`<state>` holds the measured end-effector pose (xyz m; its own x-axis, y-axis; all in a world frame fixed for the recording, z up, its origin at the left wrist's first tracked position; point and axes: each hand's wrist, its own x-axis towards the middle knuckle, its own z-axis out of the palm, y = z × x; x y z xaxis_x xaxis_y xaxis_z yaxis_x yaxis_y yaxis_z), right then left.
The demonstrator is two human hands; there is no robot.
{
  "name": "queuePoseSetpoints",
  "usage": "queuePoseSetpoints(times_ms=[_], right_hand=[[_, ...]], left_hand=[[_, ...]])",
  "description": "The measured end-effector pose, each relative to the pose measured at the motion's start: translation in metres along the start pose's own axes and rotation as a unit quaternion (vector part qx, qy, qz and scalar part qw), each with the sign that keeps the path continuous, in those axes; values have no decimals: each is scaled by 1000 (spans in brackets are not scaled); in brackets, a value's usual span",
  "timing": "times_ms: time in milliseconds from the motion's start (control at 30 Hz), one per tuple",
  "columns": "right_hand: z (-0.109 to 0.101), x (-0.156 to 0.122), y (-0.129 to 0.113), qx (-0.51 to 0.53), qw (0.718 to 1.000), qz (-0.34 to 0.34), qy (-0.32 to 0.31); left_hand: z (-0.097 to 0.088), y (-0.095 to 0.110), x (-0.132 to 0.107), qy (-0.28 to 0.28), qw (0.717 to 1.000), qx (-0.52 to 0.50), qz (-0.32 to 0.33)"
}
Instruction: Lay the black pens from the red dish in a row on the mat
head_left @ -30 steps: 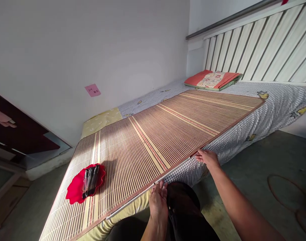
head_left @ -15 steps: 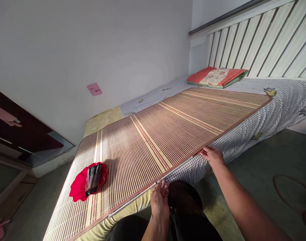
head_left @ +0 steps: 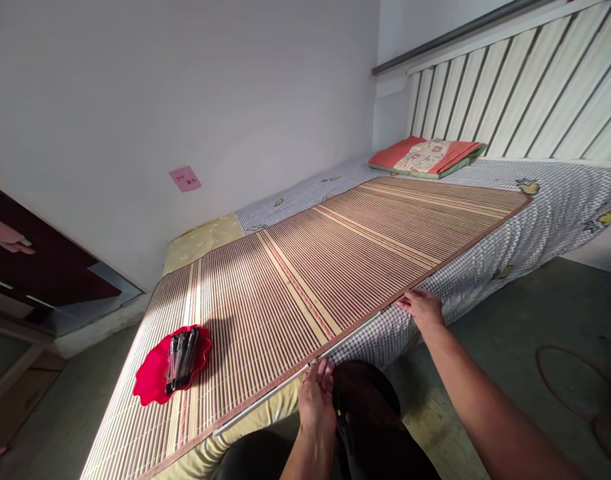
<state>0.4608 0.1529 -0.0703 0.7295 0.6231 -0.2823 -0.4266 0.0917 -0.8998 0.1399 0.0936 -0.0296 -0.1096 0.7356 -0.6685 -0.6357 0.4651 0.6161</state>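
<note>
A striped bamboo mat (head_left: 280, 313) with a brown cloth border lies across the bed. At its near edge, my left hand (head_left: 317, 399) has its palm turned up and its fingers bent around the border. Farther right, my right hand (head_left: 422, 309) pinches the same edge between thumb and fingers. Between and left of the hands, a thin white strip (head_left: 265, 398) runs just under the border; I cannot tell what it is. On the mat's left part sits a red scalloped plate (head_left: 150, 370), holding several black-capped pens (head_left: 182, 360) in a clear wrapper.
A folded orange and floral cloth (head_left: 425, 156) lies by the white slatted headboard (head_left: 490, 87). Checked bedding (head_left: 560, 207) hangs over the bed's side. A pink note (head_left: 185, 179) is stuck to the wall. My knees are close against the bed's edge.
The whole view has shifted slightly left. Both hands keep nearly the same places at the mat's edge, the right one's fingers drawn a little closer together.
</note>
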Motion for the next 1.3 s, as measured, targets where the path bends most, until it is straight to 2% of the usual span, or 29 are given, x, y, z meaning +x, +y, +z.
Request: queuePoseSetpoints(times_ms=[167, 267, 367, 500, 600, 1300], right_hand=[[-9, -6, -16, -70, 996, 54, 6], [-12, -22, -21, -115, 988, 97, -33], [-4, -48, -10, -132, 980, 120, -91], [13, -75, 10, -123, 982, 88, -116], [20, -80, 15, -111, 986, 60, -110], [18, -86, 27, -36, 994, 14, -105]], left_hand=[[-1, -2, 0, -8, 1000, 4, 3], [0, -4, -1, -5, 1000, 6, 10], [1, -5, -3, -4, 1000, 9, 16], [0, -3, -6, -9, 1000, 20, 20], [0, -2, -8, -6, 999, 26, 20], [2, -3, -7, 9, 999, 37, 36]])
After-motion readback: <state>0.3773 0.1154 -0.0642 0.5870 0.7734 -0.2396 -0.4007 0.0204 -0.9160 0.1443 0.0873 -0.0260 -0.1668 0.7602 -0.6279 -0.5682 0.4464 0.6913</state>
